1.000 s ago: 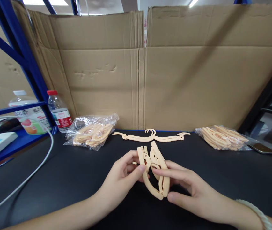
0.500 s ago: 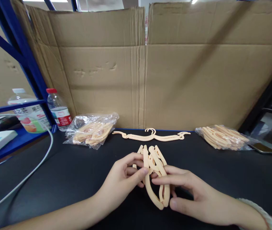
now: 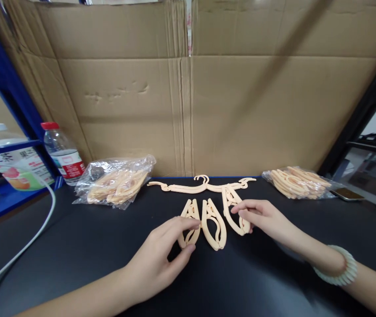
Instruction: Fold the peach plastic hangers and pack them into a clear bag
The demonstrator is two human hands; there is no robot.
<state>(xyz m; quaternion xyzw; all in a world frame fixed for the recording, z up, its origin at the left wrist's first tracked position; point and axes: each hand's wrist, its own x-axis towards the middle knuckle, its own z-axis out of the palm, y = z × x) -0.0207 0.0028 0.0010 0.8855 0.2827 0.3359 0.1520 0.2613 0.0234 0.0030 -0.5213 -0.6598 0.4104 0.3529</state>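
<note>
Three folded cream plastic clothes hangers are in the head view. My left hand (image 3: 161,248) is over the left folded hanger (image 3: 192,237), its thumb and fingers apart at the hanger's edges. The middle folded hanger (image 3: 222,229) lies flat on the black table (image 3: 188,286), untouched. On the right, my right hand (image 3: 263,220) grips the third folded hanger (image 3: 228,211) by its side, and some of its fingers are hidden behind the hanger. Behind them lies an unfolded hanger (image 3: 188,189), arms spread and hooks pointing away from me; the right folded hanger's tip overlaps it.
Clear plastic bags of folded hangers lie at the back left (image 3: 118,180) and back right (image 3: 298,181). A phone (image 3: 348,193) rests beside the right bag. At left stand a red-capped bottle (image 3: 64,154) and a white cable (image 3: 39,231). A cardboard wall (image 3: 124,97) closes the back.
The hangers that were bunched between both hands are now separated. My right hand has moved right and away from me with one; my left hand has loosened around another. The view has shifted slightly.
</note>
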